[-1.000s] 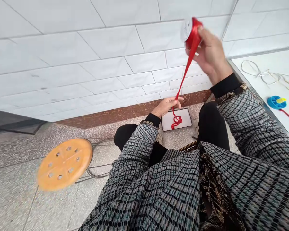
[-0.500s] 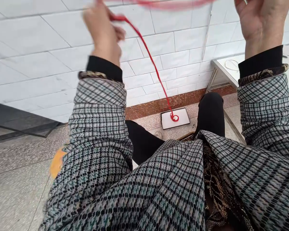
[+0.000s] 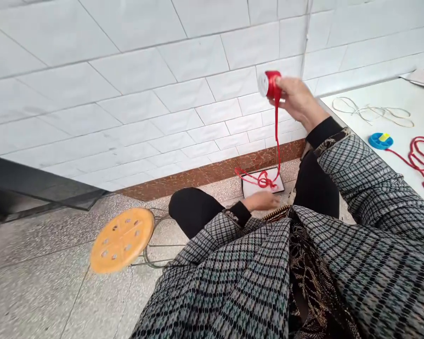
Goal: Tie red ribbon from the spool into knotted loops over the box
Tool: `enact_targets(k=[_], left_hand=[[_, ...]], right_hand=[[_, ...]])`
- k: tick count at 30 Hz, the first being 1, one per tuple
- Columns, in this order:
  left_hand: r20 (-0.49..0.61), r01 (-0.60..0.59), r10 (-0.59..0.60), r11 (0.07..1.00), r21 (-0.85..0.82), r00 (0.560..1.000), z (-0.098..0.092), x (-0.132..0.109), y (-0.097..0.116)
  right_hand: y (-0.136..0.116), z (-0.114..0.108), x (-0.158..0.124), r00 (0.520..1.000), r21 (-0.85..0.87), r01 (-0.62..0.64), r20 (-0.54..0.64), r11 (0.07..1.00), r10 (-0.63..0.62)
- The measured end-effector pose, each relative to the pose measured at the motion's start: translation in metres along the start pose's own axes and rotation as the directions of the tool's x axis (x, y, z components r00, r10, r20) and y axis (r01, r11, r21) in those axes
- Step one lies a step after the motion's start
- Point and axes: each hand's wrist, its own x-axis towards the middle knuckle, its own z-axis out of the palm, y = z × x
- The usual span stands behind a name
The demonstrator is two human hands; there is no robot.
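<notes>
My right hand (image 3: pixel 297 99), raised in front of the tiled wall, is closed around a spool of red cord (image 3: pixel 274 84) with a white end disc. From the spool, red cord (image 3: pixel 276 122) hangs straight down. Its lower part lies in loose loops (image 3: pixel 264 180) over a shallow white tray (image 3: pixel 249 189) with a dark rim on the floor. My left hand (image 3: pixel 261 201) is low between my knees, just on the near side of the tray. Motion smears its fingers, and whether they touch cord is unclear.
At right, a white table (image 3: pixel 367 94) bears pale string (image 3: pixel 374 112), a blue disc with a yellow peg (image 3: pixel 380 140) and tangled red cord (image 3: pixel 422 160). An orange stool (image 3: pixel 122 240) stands on the left. A dark panel (image 3: pixel 38 188) juts from the left edge.
My left hand has dropped from high left, where red cord ran from it, down beside the tray. My right hand has come lower and inward, with the spool now visible. More cord lies over the tray.
</notes>
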Motion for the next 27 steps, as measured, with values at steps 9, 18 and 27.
enact_targets(k=[9,18,27], left_hand=[[-0.590,-0.475,-0.029,0.561,-0.678,0.807,-0.128,0.098,-0.029],[-0.575,-0.489,-0.339,0.310,-0.815,0.744,-0.145,0.122,-0.069],[-0.612,-0.440,-0.444,0.435,-0.786,0.655,-0.133,0.125,-0.103]], right_hand=[[0.065,0.050,0.017,0.988,-0.187,0.092,0.138,0.978,-0.067],[0.150,0.080,0.050,0.991,-0.344,0.125,0.085,0.931,-0.102],[0.192,0.085,0.056,0.938,-0.053,-0.330,-0.132,0.943,0.321]])
